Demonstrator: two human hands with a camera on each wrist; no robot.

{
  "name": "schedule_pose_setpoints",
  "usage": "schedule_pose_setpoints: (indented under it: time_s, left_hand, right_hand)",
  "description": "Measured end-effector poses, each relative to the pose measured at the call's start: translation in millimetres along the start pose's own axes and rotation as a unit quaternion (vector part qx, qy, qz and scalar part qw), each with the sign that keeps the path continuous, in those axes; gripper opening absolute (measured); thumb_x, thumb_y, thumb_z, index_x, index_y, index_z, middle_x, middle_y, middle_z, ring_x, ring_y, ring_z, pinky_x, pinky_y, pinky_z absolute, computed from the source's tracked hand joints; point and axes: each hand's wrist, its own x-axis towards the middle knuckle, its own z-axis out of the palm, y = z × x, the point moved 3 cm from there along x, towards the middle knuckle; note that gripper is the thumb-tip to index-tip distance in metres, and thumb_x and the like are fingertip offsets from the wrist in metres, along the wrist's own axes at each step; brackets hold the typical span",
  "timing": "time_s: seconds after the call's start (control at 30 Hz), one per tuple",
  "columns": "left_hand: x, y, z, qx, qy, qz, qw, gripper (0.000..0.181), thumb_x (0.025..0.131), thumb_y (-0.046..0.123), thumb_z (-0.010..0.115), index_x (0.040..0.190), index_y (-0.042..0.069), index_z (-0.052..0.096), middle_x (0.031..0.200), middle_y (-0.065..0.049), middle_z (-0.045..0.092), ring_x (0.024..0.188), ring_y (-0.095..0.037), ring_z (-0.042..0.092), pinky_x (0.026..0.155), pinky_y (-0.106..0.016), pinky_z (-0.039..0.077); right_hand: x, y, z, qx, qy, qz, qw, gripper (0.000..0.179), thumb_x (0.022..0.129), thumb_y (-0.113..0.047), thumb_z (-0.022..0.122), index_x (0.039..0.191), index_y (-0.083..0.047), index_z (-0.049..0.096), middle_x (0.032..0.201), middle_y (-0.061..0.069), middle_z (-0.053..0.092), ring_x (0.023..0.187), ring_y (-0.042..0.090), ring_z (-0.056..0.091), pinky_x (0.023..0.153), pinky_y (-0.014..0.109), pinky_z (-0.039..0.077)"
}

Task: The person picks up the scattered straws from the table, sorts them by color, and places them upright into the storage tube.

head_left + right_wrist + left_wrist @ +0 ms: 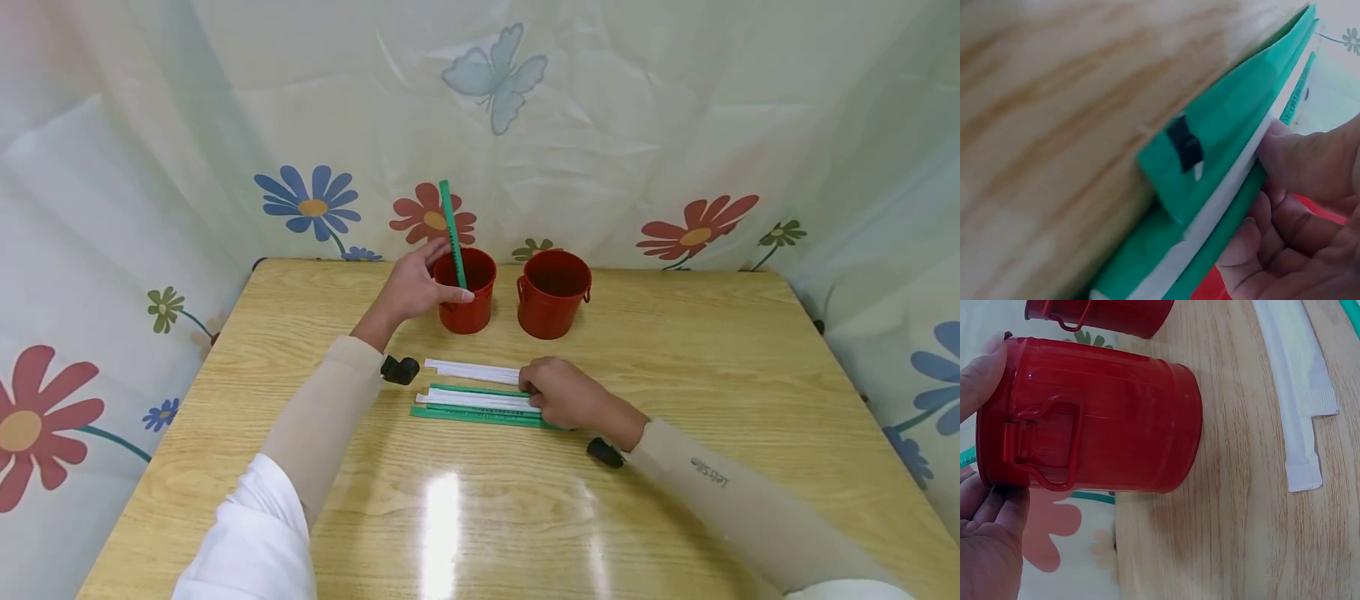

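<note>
My left hand (pixel 412 287) grips the left red bucket (pixel 467 317) at its rim, thumb in front and fingers behind. A slim green paper packet (pixel 452 225) leans upright inside that bucket. On the table, my right hand (pixel 567 393) bends over the right ends of several slim packets, white (pixel 472 372) and green (pixel 472 417). In the right wrist view its thumb and curled fingers pinch at the long edges of a green packet (pixel 1235 199) and a white one (pixel 1207 219); I cannot tell how many it holds.
A second red bucket (pixel 553 308) with side handles stands to the right of the first. The wooden table (pixel 720 367) ends at the back against a flowered curtain (pixel 585 150), which also hangs along both sides. Black wrist cameras (pixel 400 370) sit under both forearms.
</note>
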Motion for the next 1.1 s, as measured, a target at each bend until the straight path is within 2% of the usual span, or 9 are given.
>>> schedule_pose_setpoints:
  time_s: [0.13,0.33,0.47,0.57,0.73,0.87,1.0,1.1]
  left_hand:
    - [-1.4,0.5,0.7,-0.004,-0.004,-0.002,1.0000,0.099,0.085,0.024,0.089,0.164,0.012,0.031,0.164,-0.004,0.047,0.157,-0.026,0.037,0.118,-0.051,0.047]
    - [-3.5,1.4,0.8,-0.005,-0.008,-0.003,1.0000,0.098,0.086,0.022,0.088,0.165,0.013,0.031,0.164,-0.002,0.047,0.157,-0.026,0.035,0.118,-0.051,0.048]
    - [-3.8,1.0,0.1,0.004,-0.008,-0.005,0.9999,0.097,0.086,0.024,0.088,0.165,0.015,0.031,0.165,-0.001,0.046,0.157,-0.027,0.035,0.115,-0.051,0.051]
    - [-3.4,1.5,-0.8,-0.001,-0.010,0.000,1.0000,0.097,0.086,0.024,0.087,0.165,0.014,0.031,0.165,-0.003,0.046,0.157,-0.026,0.036,0.117,-0.051,0.048]
    - [-3.5,2.9,-0.7,-0.004,-0.015,0.008,0.9999,0.096,0.087,0.022,0.087,0.164,0.014,0.032,0.165,-0.002,0.045,0.158,-0.027,0.032,0.114,-0.049,0.051]
    - [-2.6,3.2,-0.5,-0.006,-0.017,0.020,0.9996,0.096,0.087,0.019,0.087,0.165,0.012,0.031,0.166,-0.003,0.045,0.158,-0.025,0.033,0.113,-0.046,0.052]
    - [-1.9,3.1,-0.5,-0.006,-0.015,0.023,0.9996,0.097,0.086,0.018,0.087,0.164,0.009,0.030,0.165,-0.006,0.046,0.156,-0.024,0.038,0.116,-0.046,0.049]
    - [-2.2,3.2,-0.5,0.001,-0.011,0.020,0.9997,0.097,0.085,0.022,0.088,0.164,0.011,0.033,0.163,-0.006,0.048,0.156,-0.026,0.037,0.122,-0.048,0.044]
  right_hand:
    - [-1.5,-3,-1,-0.003,-0.007,-0.002,1.0000,0.012,0.091,0.003,0.072,0.092,-0.009,0.070,0.085,-0.002,0.066,0.080,0.013,0.056,0.078,0.033,0.056]
    - [-4.1,-2,-10,0.032,0.009,-0.016,0.9993,0.015,0.091,0.002,0.073,0.085,-0.012,0.069,0.078,-0.004,0.060,0.073,0.011,0.050,0.068,0.025,0.047]
    - [-4.7,-2,-21,0.039,0.034,-0.024,0.9984,0.016,0.090,0.001,0.074,0.083,-0.012,0.069,0.074,-0.005,0.057,0.070,0.010,0.048,0.065,0.023,0.043]
    - [-5.3,-3,-32,0.064,0.070,-0.021,0.9953,0.014,0.090,0.003,0.075,0.084,-0.010,0.070,0.074,-0.004,0.059,0.070,0.011,0.049,0.065,0.024,0.043]
    - [-5.2,-8,-53,0.133,0.142,-0.027,0.9804,0.011,0.089,0.004,0.076,0.087,-0.005,0.072,0.079,0.002,0.064,0.074,0.014,0.054,0.068,0.024,0.049]
    - [-2.1,-12,-65,0.179,0.195,-0.037,0.9636,0.010,0.087,0.006,0.078,0.086,-0.002,0.073,0.080,0.006,0.067,0.076,0.016,0.057,0.068,0.023,0.051]
    - [2.4,-14,-71,0.228,0.230,-0.040,0.9454,0.008,0.086,0.007,0.078,0.087,0.001,0.074,0.080,0.011,0.069,0.073,0.017,0.058,0.066,0.021,0.053]
    - [6.6,-17,-75,0.252,0.250,-0.042,0.9340,0.006,0.087,0.008,0.077,0.089,0.003,0.075,0.083,0.014,0.072,0.071,0.016,0.059,0.067,0.019,0.054]
